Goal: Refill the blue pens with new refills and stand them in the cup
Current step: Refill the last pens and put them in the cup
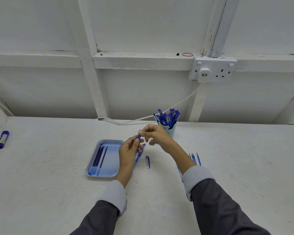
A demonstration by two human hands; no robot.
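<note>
The left hand (127,152) grips one blue pen (138,137), the right hand (157,135) pinches its tip, and one cap (148,161) lies beside one tray (109,141) (the cup (173,130) at the bench's (58,167) back edge holds too many to count).

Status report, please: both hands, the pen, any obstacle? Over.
Left hand grips pen; right hand pinches its tip. Cup behind hands, full of pens. Loose cap on table, nothing blocking.

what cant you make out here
All in the head view:
1. Which part of the pen the right hand pinches: too small, blurred.
2. Pen's barrel: mostly covered by the left hand.
3. Cup front: behind the right hand.
4. Loose pens: partly behind the right forearm.
</note>
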